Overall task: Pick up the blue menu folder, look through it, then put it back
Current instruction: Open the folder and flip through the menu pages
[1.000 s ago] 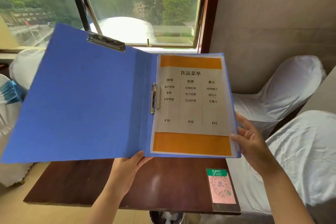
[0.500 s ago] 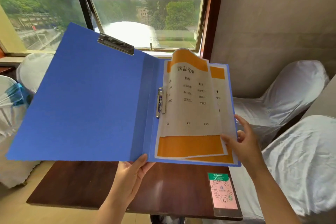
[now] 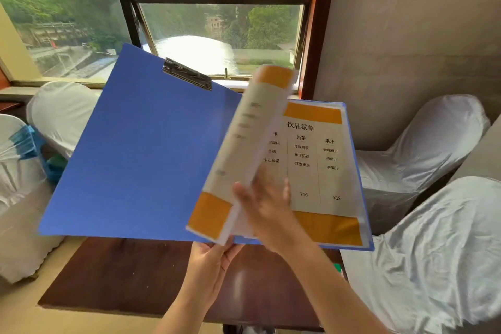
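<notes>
The blue menu folder (image 3: 141,160) is held open in the air above the dark wooden table (image 3: 130,274), with a black clip (image 3: 187,74) at the top of its left cover. My left hand (image 3: 210,263) grips the folder's bottom edge near the spine. A top menu page (image 3: 244,149) with orange bands stands lifted and curled, swinging leftward. My right hand (image 3: 267,207), blurred, presses flat behind that page with fingers spread. Beneath, a second menu sheet (image 3: 317,165) with printed columns and prices lies flat in the right half.
White-covered chairs stand to the right (image 3: 423,154) and near right (image 3: 433,252), more at the left (image 3: 57,114). A large window (image 3: 217,35) fills the back wall. A green-topped card (image 3: 337,268) peeks out on the table's right edge behind my right forearm.
My right hand moved from the folder's right edge to the middle, sweeping the top menu page up and leftward. The second sheet now shows. The left hand keeps its grip.
</notes>
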A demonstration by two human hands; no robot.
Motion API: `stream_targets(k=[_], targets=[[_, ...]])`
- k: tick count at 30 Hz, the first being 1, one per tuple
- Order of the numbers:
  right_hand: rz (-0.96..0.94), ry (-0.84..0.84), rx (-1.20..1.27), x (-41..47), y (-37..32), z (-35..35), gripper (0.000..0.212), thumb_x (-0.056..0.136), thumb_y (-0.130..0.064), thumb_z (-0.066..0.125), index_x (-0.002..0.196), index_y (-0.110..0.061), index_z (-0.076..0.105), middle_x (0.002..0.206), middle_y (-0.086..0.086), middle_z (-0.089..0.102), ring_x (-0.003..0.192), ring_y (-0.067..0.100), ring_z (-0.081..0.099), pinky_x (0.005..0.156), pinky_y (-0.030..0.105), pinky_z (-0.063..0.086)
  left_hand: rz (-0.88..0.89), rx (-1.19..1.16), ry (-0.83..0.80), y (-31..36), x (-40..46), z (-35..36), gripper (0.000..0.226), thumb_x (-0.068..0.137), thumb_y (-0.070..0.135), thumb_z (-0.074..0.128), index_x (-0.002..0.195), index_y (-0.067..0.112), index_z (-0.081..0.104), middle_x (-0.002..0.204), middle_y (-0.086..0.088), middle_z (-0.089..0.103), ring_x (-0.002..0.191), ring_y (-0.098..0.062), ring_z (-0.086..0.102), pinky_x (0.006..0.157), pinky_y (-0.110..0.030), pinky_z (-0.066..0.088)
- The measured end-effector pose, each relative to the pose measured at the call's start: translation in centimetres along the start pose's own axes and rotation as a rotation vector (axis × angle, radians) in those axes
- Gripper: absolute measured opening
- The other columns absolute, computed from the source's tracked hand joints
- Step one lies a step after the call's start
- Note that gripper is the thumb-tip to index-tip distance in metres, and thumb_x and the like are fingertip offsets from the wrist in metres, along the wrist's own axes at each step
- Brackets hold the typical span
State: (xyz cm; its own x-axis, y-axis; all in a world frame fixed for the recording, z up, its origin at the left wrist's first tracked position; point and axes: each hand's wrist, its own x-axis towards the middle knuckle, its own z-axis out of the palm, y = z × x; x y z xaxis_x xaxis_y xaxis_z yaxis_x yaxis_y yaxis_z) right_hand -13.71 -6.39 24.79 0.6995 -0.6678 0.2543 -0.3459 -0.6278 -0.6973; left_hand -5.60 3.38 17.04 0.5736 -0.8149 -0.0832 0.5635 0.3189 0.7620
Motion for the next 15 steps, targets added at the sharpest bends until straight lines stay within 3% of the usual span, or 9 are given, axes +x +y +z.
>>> stream_targets(k=[3, 6, 9, 11, 12, 14, 15], targets=[[-0.161, -0.105, -0.145, -1.1, -3.0, 2.0, 0.062, 0.081, -0.073, 0.012, 0.136, -0.055, -0.009, 0.157, -0.008, -0.004, 0.142, 0.007, -0.013, 0.107, 0.047, -0.026, 0.035, 0.043, -0.048, -0.4, -0.3, 0.6, 0.03, 0.089, -0.007, 0.043, 0.108, 0.003, 0.063, 0.1, -0.022, 0.069, 0.086, -0.023, 0.071, 0.069, -0.032, 0.06], [-0.187, -0.203, -0.318, -1.9, -3.7, 3.2, 0.062, 0.086, -0.068, 0.014, 0.143, -0.044, 0.003, 0.158, -0.004, -0.005, 0.142, 0.011, -0.015, 0.108, 0.052, -0.023, 0.067, 0.018, -0.047, -0.7, -0.7, 0.6, 0.037, 0.095, 0.022, 0.028, 0.126, 0.021, 0.05, 0.115, -0.002, 0.069, 0.106, -0.019, 0.064, 0.08, -0.033, 0.057], [-0.22, -0.193, -0.224, -2.7, -3.8, 2.0, 0.061, 0.088, -0.065, 0.014, 0.143, -0.038, 0.017, 0.157, -0.006, 0.015, 0.143, 0.008, 0.005, 0.113, 0.048, -0.016, 0.04, 0.033, -0.041, -0.3, -0.3, 0.3, 0.033, 0.092, 0.013, 0.041, 0.122, 0.012, 0.054, 0.116, -0.017, 0.066, 0.105, -0.031, 0.064, 0.076, -0.039, 0.059], [-0.183, -0.02, -0.096, -3.1, -3.0, -0.1, 0.057, 0.089, -0.06, 0.022, 0.14, -0.036, 0.03, 0.151, -0.008, 0.031, 0.14, 0.005, 0.02, 0.116, 0.05, -0.002, 0.029, -0.02, -0.042, 0.2, 0.2, 0.1, 0.039, 0.081, 0.003, 0.054, 0.12, 0.009, 0.055, 0.116, -0.02, 0.067, 0.102, -0.031, 0.066, 0.073, -0.037, 0.06], [-0.162, 0.145, -0.112, -3.2, -2.1, -1.5, 0.052, 0.09, -0.055, 0.03, 0.137, -0.033, 0.036, 0.149, -0.006, 0.036, 0.139, 0.009, 0.026, 0.115, 0.054, 0.007, 0.035, -0.062, -0.034, 0.4, 0.5, 0.0, 0.045, 0.078, -0.002, 0.055, 0.121, 0.012, 0.054, 0.115, -0.016, 0.068, 0.102, -0.028, 0.067, 0.072, -0.035, 0.059], [-0.066, 0.489, -0.314, -3.5, 0.8, -4.8, 0.049, 0.087, -0.041, 0.051, 0.133, -0.025, 0.045, 0.144, 0.009, 0.043, 0.135, 0.026, 0.034, 0.108, 0.06, 0.022, 0.044, -0.117, -0.02, 0.8, 0.9, -0.6, 0.052, 0.076, -0.006, 0.056, 0.122, 0.019, 0.053, 0.112, -0.01, 0.071, 0.104, -0.027, 0.066, 0.071, -0.034, 0.059], [0.018, 0.563, -0.368, -3.8, 2.4, -6.7, 0.053, 0.084, -0.033, 0.061, 0.133, -0.022, 0.045, 0.142, 0.017, 0.042, 0.132, 0.034, 0.037, 0.104, 0.062, 0.028, 0.044, -0.136, -0.018, 0.9, 1.0, -0.7, 0.053, 0.076, -0.006, 0.057, 0.121, 0.021, 0.053, 0.111, -0.009, 0.071, 0.105, -0.027, 0.066, 0.071, -0.034, 0.059]])
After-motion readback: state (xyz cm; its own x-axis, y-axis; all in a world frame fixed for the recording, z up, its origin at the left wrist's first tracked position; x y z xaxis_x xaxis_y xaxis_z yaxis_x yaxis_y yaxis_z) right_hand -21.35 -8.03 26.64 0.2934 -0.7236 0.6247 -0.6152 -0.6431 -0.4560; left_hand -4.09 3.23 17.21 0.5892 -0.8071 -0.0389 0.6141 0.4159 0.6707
